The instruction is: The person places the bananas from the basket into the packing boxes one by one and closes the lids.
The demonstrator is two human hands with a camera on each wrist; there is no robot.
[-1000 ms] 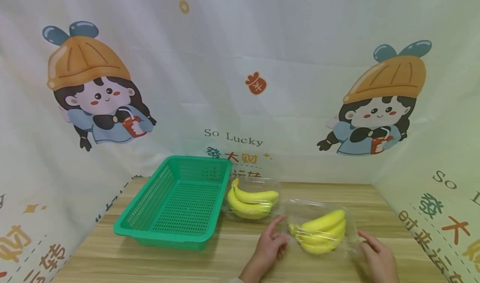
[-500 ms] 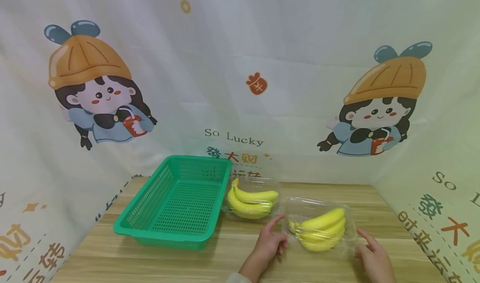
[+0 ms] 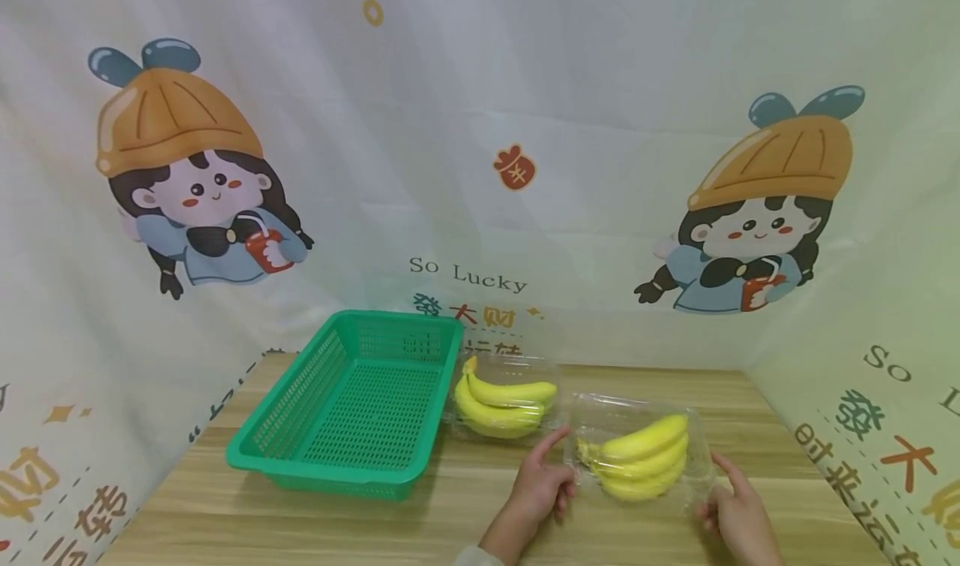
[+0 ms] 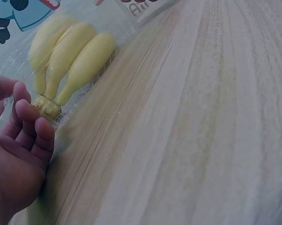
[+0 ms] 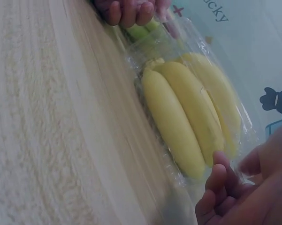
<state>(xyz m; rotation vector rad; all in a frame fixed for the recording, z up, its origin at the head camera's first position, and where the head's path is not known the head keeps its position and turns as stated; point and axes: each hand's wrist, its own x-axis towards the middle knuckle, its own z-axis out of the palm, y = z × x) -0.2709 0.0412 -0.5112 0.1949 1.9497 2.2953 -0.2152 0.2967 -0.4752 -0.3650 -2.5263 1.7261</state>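
Observation:
A clear plastic clamshell box [image 3: 630, 408] stands on the table with a bunch of bananas [image 3: 643, 459] inside. My left hand [image 3: 534, 491] is at its left end, index finger stretched along the side and the other fingers bent. Opposite, my right hand [image 3: 742, 508] touches the right end, index finger pointing forward along the wall. In the left wrist view the fingertips [image 4: 44, 133] sit beside the banana stem [image 4: 48, 108]. The right wrist view has the fingertips [image 5: 217, 176] by the banana tips, at the edge of the box.
A second clear box with bananas [image 3: 504, 399] stands just behind and left of the first. Left of it is a green slotted plastic basket [image 3: 247, 459]. A printed cloth backdrop [image 3: 592, 232] surrounds the wooden table [image 3: 315, 524].
My right hand has shifted a little left against the box. The box with its bananas has slid slightly left and away. My left hand has stayed nearly in place.

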